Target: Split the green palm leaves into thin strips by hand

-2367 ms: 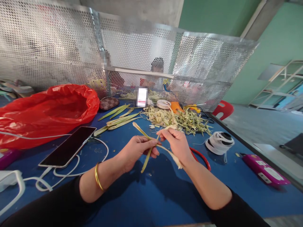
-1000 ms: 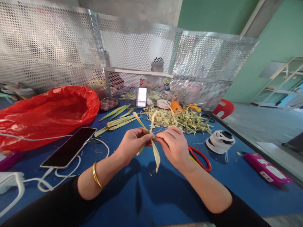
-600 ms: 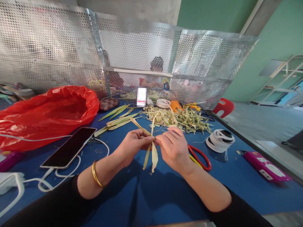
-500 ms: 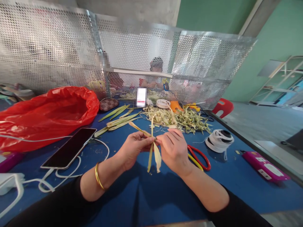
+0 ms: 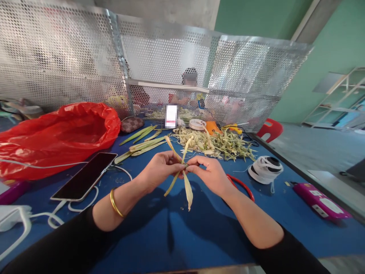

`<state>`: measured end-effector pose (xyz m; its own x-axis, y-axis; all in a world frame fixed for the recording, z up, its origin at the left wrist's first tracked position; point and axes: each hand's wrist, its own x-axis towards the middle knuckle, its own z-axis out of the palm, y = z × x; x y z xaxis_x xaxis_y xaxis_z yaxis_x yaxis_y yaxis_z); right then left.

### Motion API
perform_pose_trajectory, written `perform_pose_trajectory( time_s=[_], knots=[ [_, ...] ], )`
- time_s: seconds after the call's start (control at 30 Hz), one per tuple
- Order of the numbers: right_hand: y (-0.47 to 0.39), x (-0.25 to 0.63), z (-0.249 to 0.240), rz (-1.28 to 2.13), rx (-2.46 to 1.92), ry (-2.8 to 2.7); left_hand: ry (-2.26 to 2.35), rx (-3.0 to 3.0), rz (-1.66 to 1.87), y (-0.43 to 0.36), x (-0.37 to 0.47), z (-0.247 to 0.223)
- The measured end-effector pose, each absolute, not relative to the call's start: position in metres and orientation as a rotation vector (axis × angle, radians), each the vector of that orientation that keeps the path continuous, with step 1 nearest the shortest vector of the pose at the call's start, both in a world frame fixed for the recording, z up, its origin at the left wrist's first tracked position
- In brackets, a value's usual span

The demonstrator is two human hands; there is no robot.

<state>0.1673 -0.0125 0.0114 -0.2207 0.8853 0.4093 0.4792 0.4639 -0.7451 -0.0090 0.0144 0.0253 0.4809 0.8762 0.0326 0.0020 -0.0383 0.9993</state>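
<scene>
Pale yellow-green dried leaf strips [image 5: 188, 192] cross at a small knot-like centre above the blue table, their ends pointing up and down. My left hand [image 5: 161, 167] pinches them between thumb and fingers, just left of the crossing. On the other side, the thumb and fingertips of my right hand [image 5: 211, 173] are closed on the same crossing. The details between my fingertips are too small to make out. Beneath my right forearm a red looped handle [image 5: 242, 185] lies partly hidden.
Long leaves [image 5: 148, 146] and a heap of leaf scraps [image 5: 213, 142] lie beyond my hands. A white tape roll [image 5: 265, 169] and a purple box [image 5: 321, 201] are right; a phone [image 5: 85, 177] and red bag [image 5: 65, 133] left. Behind a perforated metal screen [image 5: 168, 53] sits a person.
My right hand has turned from a closed fist to a fingertip pinch at the crossing. The lower leaf ends have spread apart, and the upper ones have shifted right.
</scene>
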Motion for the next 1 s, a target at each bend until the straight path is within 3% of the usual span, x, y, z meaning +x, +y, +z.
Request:
perform_pose_trajectory(
  time_s=[0.13,0.33,0.73,0.93,1.0],
  knots=[
    [-0.012,0.166,0.011,0.619,-1.151,-1.886,0.869,1.479,0.816,0.012,-0.008,0.025],
    [-0.008,0.165,-0.002,0.16,-1.139,-1.96,0.889,1.664,0.957,0.01,-0.006,0.018],
    [-0.007,0.169,0.005,0.331,-1.156,-1.998,0.93,1.29,0.823,0.009,-0.006,0.025],
    [-0.011,0.163,-0.001,-0.053,-1.098,-2.046,0.945,1.068,0.907,0.005,-0.001,0.018],
    [-0.01,0.165,0.001,-0.037,-1.102,-2.011,0.923,0.994,0.912,0.005,-0.001,0.018]
  ],
)
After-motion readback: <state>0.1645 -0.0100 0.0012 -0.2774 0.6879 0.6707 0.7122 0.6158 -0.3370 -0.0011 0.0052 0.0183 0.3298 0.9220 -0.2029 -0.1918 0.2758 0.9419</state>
